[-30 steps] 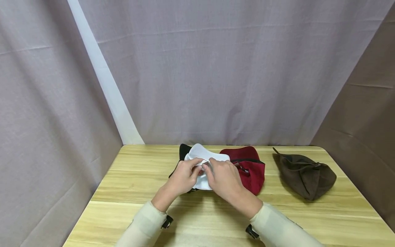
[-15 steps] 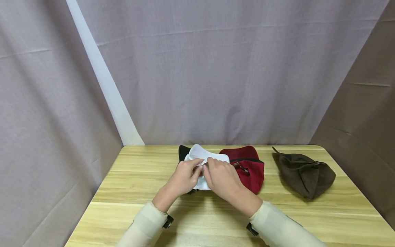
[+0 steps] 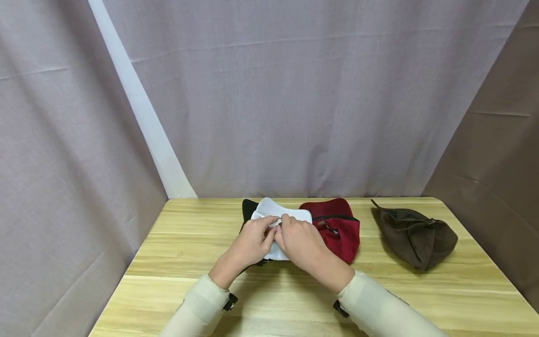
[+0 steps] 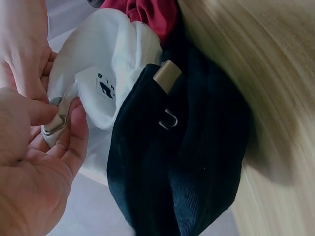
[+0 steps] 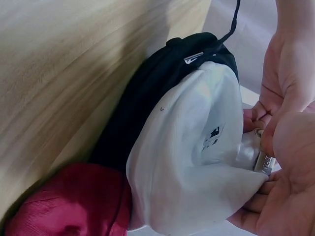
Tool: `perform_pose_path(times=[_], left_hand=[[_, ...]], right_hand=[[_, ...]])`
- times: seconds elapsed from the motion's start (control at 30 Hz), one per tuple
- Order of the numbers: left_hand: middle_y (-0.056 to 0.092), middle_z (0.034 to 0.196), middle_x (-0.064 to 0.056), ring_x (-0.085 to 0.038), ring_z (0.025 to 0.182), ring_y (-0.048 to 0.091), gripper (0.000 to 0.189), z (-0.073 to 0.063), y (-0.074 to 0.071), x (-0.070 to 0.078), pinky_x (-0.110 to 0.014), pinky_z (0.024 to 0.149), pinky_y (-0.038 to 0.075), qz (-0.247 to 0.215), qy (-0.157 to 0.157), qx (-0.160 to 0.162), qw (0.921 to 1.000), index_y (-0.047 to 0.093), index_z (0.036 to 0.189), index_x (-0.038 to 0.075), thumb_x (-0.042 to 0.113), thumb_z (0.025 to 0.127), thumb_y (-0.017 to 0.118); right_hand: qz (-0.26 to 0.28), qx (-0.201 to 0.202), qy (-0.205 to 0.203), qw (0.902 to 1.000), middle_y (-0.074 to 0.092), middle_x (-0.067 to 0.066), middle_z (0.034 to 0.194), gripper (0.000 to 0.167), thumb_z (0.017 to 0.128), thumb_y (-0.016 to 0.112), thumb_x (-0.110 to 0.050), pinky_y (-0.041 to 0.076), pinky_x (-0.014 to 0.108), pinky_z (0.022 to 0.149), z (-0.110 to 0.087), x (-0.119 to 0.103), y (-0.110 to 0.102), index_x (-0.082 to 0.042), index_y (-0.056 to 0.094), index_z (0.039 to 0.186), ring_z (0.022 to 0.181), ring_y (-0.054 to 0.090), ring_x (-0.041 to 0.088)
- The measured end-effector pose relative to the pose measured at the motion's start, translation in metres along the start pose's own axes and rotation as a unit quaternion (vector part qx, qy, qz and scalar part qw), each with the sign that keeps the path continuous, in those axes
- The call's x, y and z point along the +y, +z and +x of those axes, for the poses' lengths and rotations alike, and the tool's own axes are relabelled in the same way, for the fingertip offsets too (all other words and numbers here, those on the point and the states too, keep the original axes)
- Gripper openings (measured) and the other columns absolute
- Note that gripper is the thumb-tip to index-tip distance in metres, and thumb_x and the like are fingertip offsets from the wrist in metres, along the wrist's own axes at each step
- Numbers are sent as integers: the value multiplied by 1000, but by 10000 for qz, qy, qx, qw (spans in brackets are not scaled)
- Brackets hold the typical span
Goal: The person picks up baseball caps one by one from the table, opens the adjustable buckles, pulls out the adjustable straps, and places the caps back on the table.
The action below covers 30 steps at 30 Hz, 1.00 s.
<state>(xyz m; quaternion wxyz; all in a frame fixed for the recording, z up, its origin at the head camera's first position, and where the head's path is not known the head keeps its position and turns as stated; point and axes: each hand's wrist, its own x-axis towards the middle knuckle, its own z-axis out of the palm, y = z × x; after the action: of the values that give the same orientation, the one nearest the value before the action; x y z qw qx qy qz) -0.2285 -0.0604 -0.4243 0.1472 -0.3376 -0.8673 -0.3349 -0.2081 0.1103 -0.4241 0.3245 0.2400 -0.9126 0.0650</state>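
In the head view a white cap (image 3: 290, 214) lies in the middle, overlapping a black cap (image 3: 249, 208) on its left and meeting a dark red cap (image 3: 344, 241) on its right. My left hand (image 3: 249, 239) pinches the white cap's back strap (image 4: 69, 96) between thumb and fingers, close to a metal buckle (image 4: 55, 125). From the other side my right hand (image 3: 305, 243) pinches the strap by a metal clasp (image 5: 265, 163). The fingertips of both hands nearly meet, partly hiding the strap. A printed label (image 5: 212, 137) shows inside the white cap.
A brown cap (image 3: 421, 238) lies apart at the right of the wooden table (image 3: 177, 243). On the black cap are a metal clasp (image 4: 168, 76) and a loop (image 4: 169, 119). Grey curtain (image 3: 269, 103) hangs behind the table.
The right fingers have shifted slightly left over the white strap, so less of it shows between the hands. The caps stay nearly where they were.
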Motion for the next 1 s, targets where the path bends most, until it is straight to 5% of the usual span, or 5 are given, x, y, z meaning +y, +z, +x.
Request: perform_pose_path(times=[0.3,1.0], left_hand=[[82,110,-13,-18,91,77,26,-2,2,4,-36,81,64,80,-55,30,9999,72,128,0,4,105,60],[79,115,-14,-19,94,75,26,-2,5,-1,-36,84,63,140,25,3,9999,70,129,1,5,106,58]], right_hand=[[96,-334,68,9994,52,2,63,27,98,67,-20,47,31,45,0,0,-3,-7,53,79,47,54,18],[-271,-134,-251,9992,50,2,61,26,94,71,-19,49,33,47,1,-2,0,-6,53,79,50,55,20]])
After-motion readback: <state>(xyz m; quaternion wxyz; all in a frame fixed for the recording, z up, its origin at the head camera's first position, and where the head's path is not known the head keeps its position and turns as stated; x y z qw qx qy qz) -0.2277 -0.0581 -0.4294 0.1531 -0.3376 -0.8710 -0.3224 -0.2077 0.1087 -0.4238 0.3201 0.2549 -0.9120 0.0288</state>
